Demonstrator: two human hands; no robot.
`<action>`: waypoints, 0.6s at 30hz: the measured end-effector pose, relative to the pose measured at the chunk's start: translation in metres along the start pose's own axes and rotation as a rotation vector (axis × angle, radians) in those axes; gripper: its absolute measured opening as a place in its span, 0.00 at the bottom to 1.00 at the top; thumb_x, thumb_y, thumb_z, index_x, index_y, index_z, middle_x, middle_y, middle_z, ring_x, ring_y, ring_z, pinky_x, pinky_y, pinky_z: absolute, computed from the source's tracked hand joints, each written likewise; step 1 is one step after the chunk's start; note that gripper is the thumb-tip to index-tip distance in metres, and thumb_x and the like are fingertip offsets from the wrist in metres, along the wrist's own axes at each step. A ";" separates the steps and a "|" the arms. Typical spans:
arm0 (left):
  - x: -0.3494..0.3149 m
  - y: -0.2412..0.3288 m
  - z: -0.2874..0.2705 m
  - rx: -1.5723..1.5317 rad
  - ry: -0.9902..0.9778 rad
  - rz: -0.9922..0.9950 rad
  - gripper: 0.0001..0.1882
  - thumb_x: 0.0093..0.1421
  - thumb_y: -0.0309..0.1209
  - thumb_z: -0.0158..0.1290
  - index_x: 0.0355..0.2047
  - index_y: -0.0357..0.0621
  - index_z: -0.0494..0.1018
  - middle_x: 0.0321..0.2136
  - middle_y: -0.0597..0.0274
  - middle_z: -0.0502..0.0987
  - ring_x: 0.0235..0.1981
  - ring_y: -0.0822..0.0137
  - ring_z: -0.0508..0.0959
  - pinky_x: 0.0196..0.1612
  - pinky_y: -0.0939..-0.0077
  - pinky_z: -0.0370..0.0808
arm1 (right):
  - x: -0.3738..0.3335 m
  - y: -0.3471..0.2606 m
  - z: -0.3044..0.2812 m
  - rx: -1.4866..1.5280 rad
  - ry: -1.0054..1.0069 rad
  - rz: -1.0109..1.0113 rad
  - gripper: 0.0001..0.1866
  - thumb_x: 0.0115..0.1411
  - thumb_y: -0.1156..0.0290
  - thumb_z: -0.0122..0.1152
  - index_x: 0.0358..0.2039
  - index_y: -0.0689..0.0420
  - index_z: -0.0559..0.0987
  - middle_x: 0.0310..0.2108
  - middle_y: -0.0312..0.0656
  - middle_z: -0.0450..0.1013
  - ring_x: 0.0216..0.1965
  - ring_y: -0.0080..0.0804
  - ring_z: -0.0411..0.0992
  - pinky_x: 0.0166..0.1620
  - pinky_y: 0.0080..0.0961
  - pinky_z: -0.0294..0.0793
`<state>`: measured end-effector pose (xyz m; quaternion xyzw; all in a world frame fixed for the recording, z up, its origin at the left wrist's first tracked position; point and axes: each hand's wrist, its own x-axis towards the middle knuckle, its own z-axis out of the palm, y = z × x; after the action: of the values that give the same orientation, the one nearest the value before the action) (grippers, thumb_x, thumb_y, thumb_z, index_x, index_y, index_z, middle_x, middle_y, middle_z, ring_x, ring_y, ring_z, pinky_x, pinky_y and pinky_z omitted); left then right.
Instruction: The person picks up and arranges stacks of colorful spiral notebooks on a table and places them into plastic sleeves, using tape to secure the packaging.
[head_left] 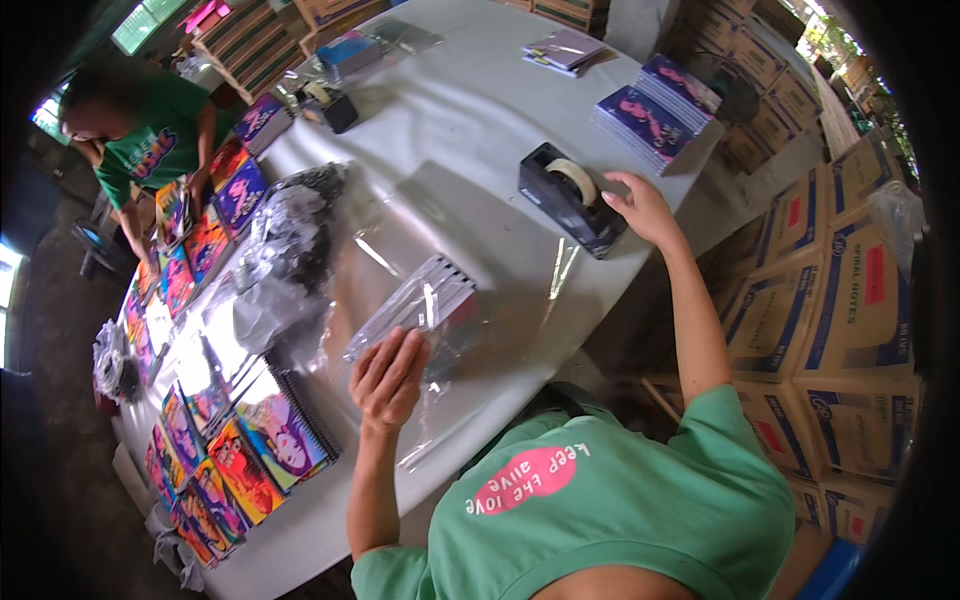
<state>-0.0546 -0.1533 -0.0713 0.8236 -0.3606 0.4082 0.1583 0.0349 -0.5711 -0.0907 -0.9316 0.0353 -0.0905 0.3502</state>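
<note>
A spiral notebook stack (410,305) lies on the table inside a large clear plastic sheet (480,340), its coil edge toward the far right. My left hand (392,378) rests on the near end of this wrapped stack, fingers stretched out over the plastic. To the right stands a black tape dispenser (572,205) with a roll of tape (574,182) in it. My right hand (645,210) is at the right side of the dispenser, thumb and forefinger apart beside the roll. Whether a fingertip touches the tape, I cannot tell.
Colourful spiral notebooks (250,440) cover the table's left side. Crumpled plastic bags (290,230) lie beyond my left hand. Purple notebook stacks (655,115) sit at the far right edge. A person in green (150,140) handles notebooks across the table. Cardboard boxes (800,300) are piled at right.
</note>
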 end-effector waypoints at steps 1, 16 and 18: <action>0.001 0.000 0.001 0.000 0.015 -0.002 0.08 0.48 0.21 0.57 0.28 0.47 0.81 0.33 0.64 0.81 0.40 0.64 0.80 0.41 0.74 0.74 | 0.003 0.034 -0.003 -0.060 0.007 0.137 0.17 0.57 0.57 0.59 0.42 0.54 0.77 0.42 0.37 0.73 0.41 0.29 0.69 0.39 0.26 0.70; -0.007 0.002 -0.001 0.039 -0.002 -0.037 0.07 0.48 0.22 0.61 0.28 0.49 0.81 0.33 0.66 0.80 0.40 0.66 0.80 0.43 0.73 0.74 | -0.068 0.083 -0.005 0.433 -0.276 0.510 0.12 0.57 0.59 0.59 0.26 0.54 0.82 0.47 0.33 0.70 0.48 0.30 0.66 0.53 0.47 0.59; -0.009 0.003 0.005 0.009 0.058 -0.057 0.08 0.46 0.22 0.62 0.28 0.50 0.81 0.31 0.67 0.78 0.39 0.65 0.80 0.41 0.73 0.75 | -0.070 0.081 0.004 -0.220 0.195 0.196 0.10 0.56 0.60 0.59 0.26 0.51 0.82 0.46 0.32 0.71 0.48 0.35 0.67 0.50 0.46 0.62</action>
<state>-0.0574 -0.1544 -0.0813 0.8221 -0.3304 0.4289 0.1763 -0.0329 -0.6208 -0.1573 -0.9433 0.1695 -0.1412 0.2480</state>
